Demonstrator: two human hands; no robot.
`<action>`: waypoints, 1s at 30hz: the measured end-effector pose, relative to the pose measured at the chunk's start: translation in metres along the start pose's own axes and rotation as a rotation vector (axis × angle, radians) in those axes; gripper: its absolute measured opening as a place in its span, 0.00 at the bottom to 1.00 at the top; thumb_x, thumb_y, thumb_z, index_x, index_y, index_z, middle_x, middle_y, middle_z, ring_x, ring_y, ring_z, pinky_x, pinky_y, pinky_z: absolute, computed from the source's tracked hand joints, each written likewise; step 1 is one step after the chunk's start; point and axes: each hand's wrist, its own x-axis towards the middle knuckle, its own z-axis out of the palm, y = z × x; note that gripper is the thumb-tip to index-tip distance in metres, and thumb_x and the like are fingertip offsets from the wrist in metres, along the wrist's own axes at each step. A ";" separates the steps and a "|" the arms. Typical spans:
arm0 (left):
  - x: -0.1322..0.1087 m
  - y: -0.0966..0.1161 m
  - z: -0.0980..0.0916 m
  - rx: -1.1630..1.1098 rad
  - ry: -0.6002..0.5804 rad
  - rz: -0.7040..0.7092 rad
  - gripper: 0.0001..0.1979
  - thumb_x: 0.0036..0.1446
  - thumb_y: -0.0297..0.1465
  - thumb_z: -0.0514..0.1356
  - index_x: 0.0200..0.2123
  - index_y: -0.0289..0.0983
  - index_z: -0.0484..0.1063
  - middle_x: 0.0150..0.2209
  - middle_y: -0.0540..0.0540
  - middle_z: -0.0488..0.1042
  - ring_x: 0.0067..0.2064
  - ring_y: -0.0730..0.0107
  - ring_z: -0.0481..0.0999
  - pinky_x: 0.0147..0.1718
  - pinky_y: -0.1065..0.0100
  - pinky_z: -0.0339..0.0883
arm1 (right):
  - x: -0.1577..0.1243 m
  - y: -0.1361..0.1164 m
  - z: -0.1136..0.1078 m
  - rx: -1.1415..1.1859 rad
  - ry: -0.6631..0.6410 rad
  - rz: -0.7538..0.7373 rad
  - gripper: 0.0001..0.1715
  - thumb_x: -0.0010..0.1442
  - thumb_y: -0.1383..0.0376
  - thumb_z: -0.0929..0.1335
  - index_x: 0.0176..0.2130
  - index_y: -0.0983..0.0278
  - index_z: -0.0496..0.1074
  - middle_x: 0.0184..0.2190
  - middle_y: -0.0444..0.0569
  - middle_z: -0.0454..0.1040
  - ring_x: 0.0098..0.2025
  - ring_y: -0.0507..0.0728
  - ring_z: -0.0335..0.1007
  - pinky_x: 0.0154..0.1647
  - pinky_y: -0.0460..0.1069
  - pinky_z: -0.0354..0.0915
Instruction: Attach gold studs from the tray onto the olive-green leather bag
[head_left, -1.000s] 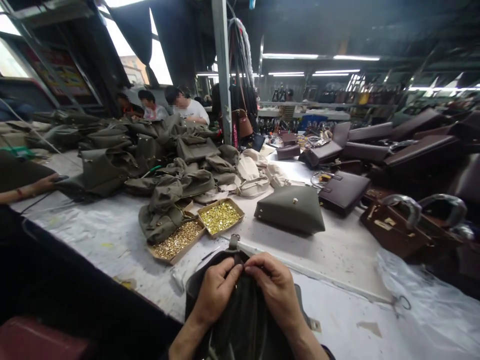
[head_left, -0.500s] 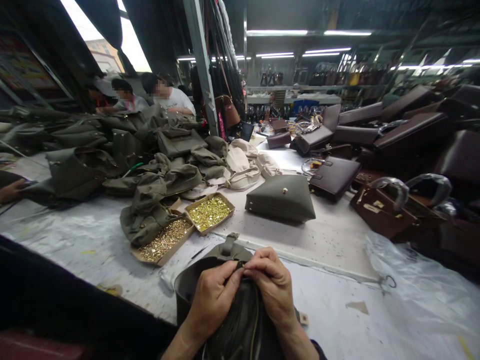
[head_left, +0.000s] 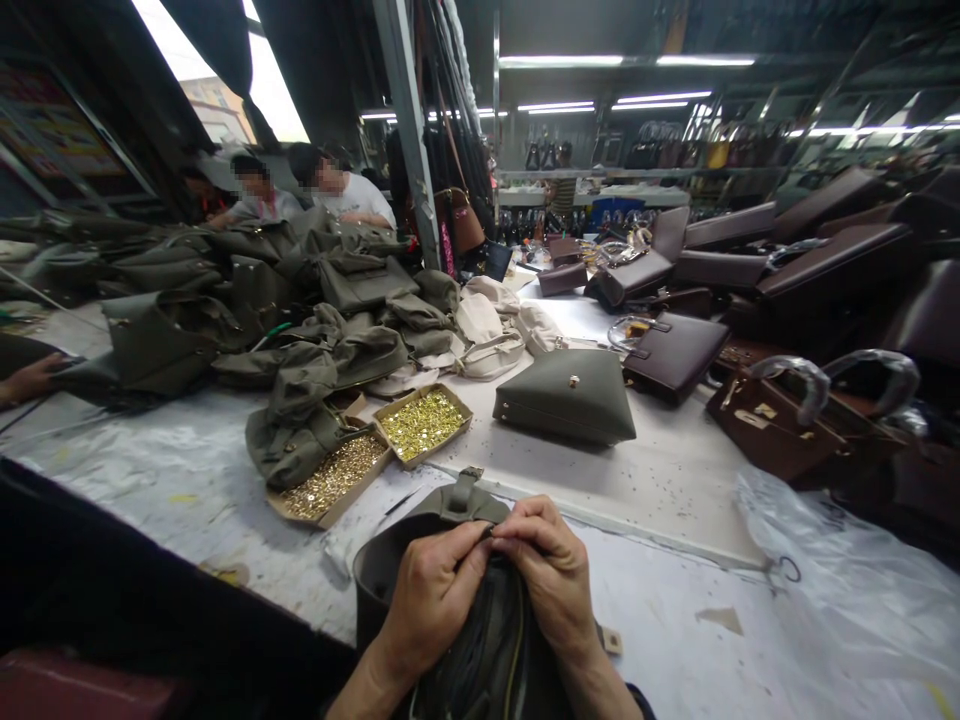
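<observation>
A dark olive handbag (head_left: 480,640) with an unzipped dark lining lies at the table's front edge, below both hands. My left hand (head_left: 431,580) pinches the edge of the bag's lining between thumb and fingers. Right against it, my right hand (head_left: 547,560) is closed in a pinch at the same spot; any small part between the fingertips is hidden. Beyond the hands the bag's strap tab (head_left: 466,490) sticks up. Just past it stand a cardboard box of copper-coloured studs (head_left: 334,480) and a box of bright gold studs (head_left: 421,425).
A finished-looking olive bag (head_left: 566,400) lies ahead. Olive bags (head_left: 172,340) heap at the left, cream pouches (head_left: 487,340) behind, brown handbags (head_left: 780,420) at the right beside clear plastic sheeting (head_left: 847,570). Another person's hand (head_left: 34,380) shows at the far left; two people sit behind.
Both hands stay pinched together at the bag's edge, with only slight finger movement. The whole view has shifted a little, so things appear slightly further right.
</observation>
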 end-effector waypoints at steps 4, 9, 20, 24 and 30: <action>0.001 0.000 0.000 0.003 -0.004 -0.006 0.11 0.68 0.31 0.56 0.45 0.38 0.79 0.35 0.46 0.81 0.36 0.69 0.81 0.36 0.75 0.71 | 0.000 -0.002 0.001 -0.013 0.002 0.013 0.02 0.60 0.64 0.75 0.36 0.55 0.82 0.34 0.44 0.70 0.37 0.55 0.68 0.39 0.48 0.65; -0.001 -0.003 0.000 0.034 -0.001 -0.001 0.10 0.68 0.31 0.56 0.43 0.37 0.78 0.35 0.46 0.81 0.36 0.68 0.82 0.37 0.74 0.72 | 0.000 -0.003 0.000 -0.026 0.006 0.019 0.02 0.60 0.64 0.75 0.36 0.54 0.82 0.34 0.45 0.70 0.39 0.55 0.68 0.40 0.48 0.66; -0.002 -0.003 0.000 0.159 0.072 0.181 0.12 0.67 0.26 0.53 0.46 0.39 0.77 0.36 0.45 0.82 0.38 0.68 0.83 0.38 0.74 0.75 | 0.004 -0.009 -0.003 -0.069 -0.081 0.013 0.04 0.62 0.61 0.74 0.34 0.57 0.79 0.34 0.45 0.70 0.38 0.54 0.69 0.40 0.46 0.66; -0.002 -0.006 0.002 0.217 0.103 0.269 0.14 0.67 0.25 0.53 0.48 0.39 0.76 0.37 0.46 0.82 0.37 0.68 0.83 0.39 0.74 0.76 | 0.007 -0.010 -0.005 -0.063 -0.133 -0.008 0.07 0.62 0.60 0.74 0.32 0.59 0.78 0.31 0.45 0.73 0.36 0.55 0.71 0.39 0.46 0.67; -0.003 0.000 0.000 0.247 0.077 0.301 0.16 0.67 0.26 0.52 0.50 0.39 0.77 0.37 0.41 0.82 0.37 0.64 0.83 0.39 0.71 0.77 | 0.003 -0.001 -0.007 -0.085 -0.114 0.005 0.05 0.60 0.62 0.75 0.39 0.58 0.80 0.33 0.46 0.76 0.35 0.56 0.73 0.37 0.47 0.70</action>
